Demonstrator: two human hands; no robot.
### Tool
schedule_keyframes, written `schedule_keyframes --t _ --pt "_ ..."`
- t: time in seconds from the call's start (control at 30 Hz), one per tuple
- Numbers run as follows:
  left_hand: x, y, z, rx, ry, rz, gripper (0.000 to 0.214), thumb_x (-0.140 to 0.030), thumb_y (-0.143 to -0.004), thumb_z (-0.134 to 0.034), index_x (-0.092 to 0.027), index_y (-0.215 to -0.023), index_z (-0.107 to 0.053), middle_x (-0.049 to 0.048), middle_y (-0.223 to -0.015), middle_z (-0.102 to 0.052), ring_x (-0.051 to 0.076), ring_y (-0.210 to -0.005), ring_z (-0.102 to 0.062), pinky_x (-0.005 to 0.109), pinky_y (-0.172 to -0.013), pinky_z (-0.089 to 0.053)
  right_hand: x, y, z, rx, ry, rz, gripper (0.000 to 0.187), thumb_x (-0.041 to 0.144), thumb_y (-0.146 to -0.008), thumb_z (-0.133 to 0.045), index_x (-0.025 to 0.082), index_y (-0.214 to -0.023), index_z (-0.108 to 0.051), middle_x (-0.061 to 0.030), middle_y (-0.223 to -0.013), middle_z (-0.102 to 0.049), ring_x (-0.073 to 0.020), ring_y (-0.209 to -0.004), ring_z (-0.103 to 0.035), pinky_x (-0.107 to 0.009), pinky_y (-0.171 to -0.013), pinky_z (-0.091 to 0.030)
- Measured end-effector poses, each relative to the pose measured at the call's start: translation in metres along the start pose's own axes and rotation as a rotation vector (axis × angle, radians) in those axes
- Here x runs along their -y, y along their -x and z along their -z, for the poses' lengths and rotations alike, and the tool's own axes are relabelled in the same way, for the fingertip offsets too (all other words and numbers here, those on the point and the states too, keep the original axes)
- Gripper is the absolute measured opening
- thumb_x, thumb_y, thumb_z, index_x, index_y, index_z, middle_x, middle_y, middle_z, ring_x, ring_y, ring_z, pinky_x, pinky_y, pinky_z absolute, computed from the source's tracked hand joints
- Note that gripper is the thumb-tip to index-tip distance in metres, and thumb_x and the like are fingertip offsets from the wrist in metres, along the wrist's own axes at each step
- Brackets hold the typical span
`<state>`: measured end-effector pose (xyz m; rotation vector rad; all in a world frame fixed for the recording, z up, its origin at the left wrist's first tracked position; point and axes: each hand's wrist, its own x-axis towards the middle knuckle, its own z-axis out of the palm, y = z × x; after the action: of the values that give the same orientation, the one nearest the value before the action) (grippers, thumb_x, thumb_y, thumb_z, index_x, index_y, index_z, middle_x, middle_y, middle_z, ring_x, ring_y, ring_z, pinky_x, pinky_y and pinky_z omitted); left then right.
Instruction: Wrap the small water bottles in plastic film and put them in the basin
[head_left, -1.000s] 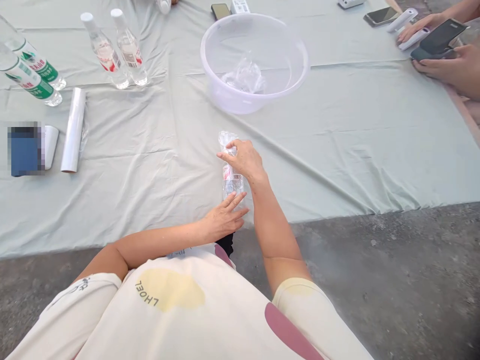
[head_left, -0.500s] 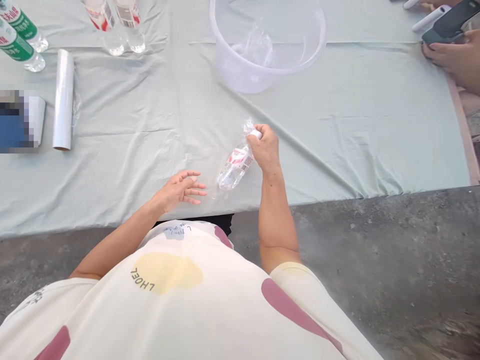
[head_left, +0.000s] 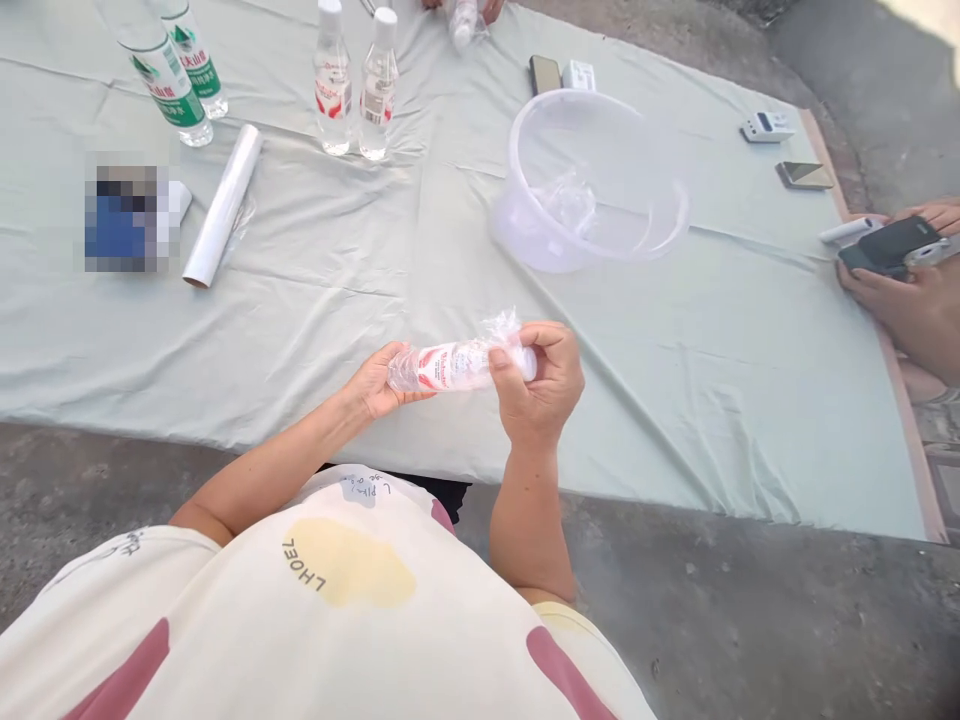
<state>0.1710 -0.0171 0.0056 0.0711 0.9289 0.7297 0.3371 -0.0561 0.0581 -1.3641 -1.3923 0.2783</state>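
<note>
A small clear water bottle (head_left: pixel 454 365) with a red and white label, wrapped in crinkled clear film, lies sideways in the air above the pale green cloth (head_left: pixel 360 280). My left hand (head_left: pixel 375 385) is closed round its base end. My right hand (head_left: pixel 541 385) grips the cap end, where loose film sticks up. Both hands hold it just above the cloth's near edge.
A clear plastic basin (head_left: pixel 596 180) with crumpled film inside sits behind. A roll of cling film (head_left: pixel 223 205), two red-label bottles (head_left: pixel 356 80), two green-label bottles (head_left: pixel 176 65), phones and small devices lie around. Another person's hands (head_left: pixel 911 290) hold a phone at the right edge.
The bottle, held upright then tilted by my right hand alone, is now lifted and horizontal. My left hand came off the cloth and took its base.
</note>
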Motion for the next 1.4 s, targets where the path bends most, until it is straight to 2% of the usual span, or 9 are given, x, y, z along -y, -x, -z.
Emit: schedule_keyframes --t 0.17,0.37,0.53,0.67,0.77,0.87,1.0,1.17,1.4 --pt "-0.017 0.001 0.012 0.056 0.021 -0.477 0.016 -0.015 -0.068 -0.059 -0.02 -0.076 -0.047 -0.0031 -0.075 -0.057 0.012 -0.066 -0.058 0.025 -0.06 -0.049 -0.012 -0.002 -0.019 -0.04 -0.012 -0.242 0.023 0.037 -0.092 -0.052 0.024 -0.075 -0.045 0.0004 -0.079 -0.056 -0.0146 -0.077 -0.054 -0.03 -0.071 -0.044" --pt "-0.033 0.019 0.02 0.39 -0.599 -1.339 0.026 -0.012 -0.077 -0.057 -0.024 -0.1 -0.055 0.0015 -0.097 -0.059 0.019 -0.098 -0.061 0.04 -0.091 -0.051 -0.033 -0.002 -0.046 -0.009 -0.416 -0.685 0.018 0.034 -0.083 -0.057 0.023 -0.081 -0.043 -0.0033 -0.103 -0.067 -0.0128 -0.081 -0.059 -0.027 -0.07 -0.046" --pt "-0.031 0.017 0.023 0.505 -0.971 -1.704 0.043 -0.013 -0.087 -0.048 -0.027 -0.127 -0.05 0.0083 -0.116 -0.06 0.024 -0.11 -0.057 0.05 -0.098 -0.049 -0.046 -0.023 -0.056 -0.003 -0.665 -0.793 0.062 0.025 -0.065 -0.07 0.03 -0.12 -0.043 -0.0041 -0.118 -0.066 -0.0164 -0.092 -0.066 -0.03 -0.072 -0.05" --pt "-0.029 -0.015 0.043 0.391 -1.238 -1.456 0.069 -0.016 -0.094 -0.039 -0.034 -0.158 -0.019 0.0114 -0.164 -0.023 0.032 -0.153 -0.02 0.061 -0.118 -0.028 -0.046 -0.051 -0.056 -0.078 -0.526 -0.592 0.054 0.022 -0.066 -0.064 0.028 -0.118 -0.053 0.0033 -0.087 -0.063 -0.0137 -0.076 -0.061 -0.03 -0.072 -0.05" --pt "-0.025 -0.044 0.056 0.279 -1.329 -1.171 0.087 -0.024 -0.096 -0.045 -0.039 -0.158 0.015 0.0075 -0.171 0.006 0.032 -0.157 -0.001 0.061 -0.122 -0.019 -0.04 -0.083 -0.062 -0.005 -0.265 -0.285 0.03 0.018 -0.073 -0.057 0.028 -0.1 -0.064 0.0032 -0.079 -0.057 -0.0154 -0.076 -0.06 -0.037 -0.08 -0.051" --pt "-0.022 -0.061 0.061 0.195 -1.41 -1.168 0.102 -0.031 -0.093 -0.057 -0.037 -0.156 0.022 0.0111 -0.169 0.014 0.034 -0.157 0.004 0.065 -0.122 -0.013 -0.043 -0.13 -0.077 0.053 -0.037 -0.034 0.019 0.016 -0.078 -0.052 0.025 -0.086 -0.068 -0.0019 -0.084 -0.06 -0.0203 -0.086 -0.061 -0.045 -0.089 -0.05" --pt "-0.023 -0.062 0.059 0.22 -1.613 -1.255 0.095 -0.031 -0.089 -0.062 -0.031 -0.161 0.0 0.0172 -0.169 -0.003 0.037 -0.157 -0.002 0.064 -0.122 -0.013 -0.073 -0.213 -0.114 0.004 0.105 0.163 0.021 0.022 -0.087 -0.045 0.023 -0.085 -0.066 -0.0049 -0.09 -0.06 -0.0222 -0.095 -0.061 -0.049 -0.095 -0.048" --pt "-0.028 -0.058 0.054 0.192 -1.723 -1.111 0.074 -0.027 -0.087 -0.06 -0.022 -0.155 -0.032 0.017 -0.16 -0.037 0.033 -0.153 -0.025 0.056 -0.123 -0.023 -0.125 -0.31 -0.166 0.087 0.239 0.199 0.024 0.027 -0.093 -0.044 0.021 -0.091 -0.067 -0.0072 -0.092 -0.063 -0.0224 -0.097 -0.062 -0.045 -0.099 -0.047" --pt "-0.03 -0.06 0.052 0.159 -1.686 -1.094 0.058 -0.021 -0.088 -0.055 -0.022 -0.145 -0.046 0.011 -0.142 -0.058 0.026 -0.141 -0.046 0.05 -0.123 -0.028 -0.149 -0.365 -0.2 0.466 0.484 0.139 0.032 0.028 -0.082 -0.069 0.019 -0.112 -0.066 -0.0145 -0.125 -0.063 -0.0291 -0.125 -0.052 -0.05 -0.115 -0.03"
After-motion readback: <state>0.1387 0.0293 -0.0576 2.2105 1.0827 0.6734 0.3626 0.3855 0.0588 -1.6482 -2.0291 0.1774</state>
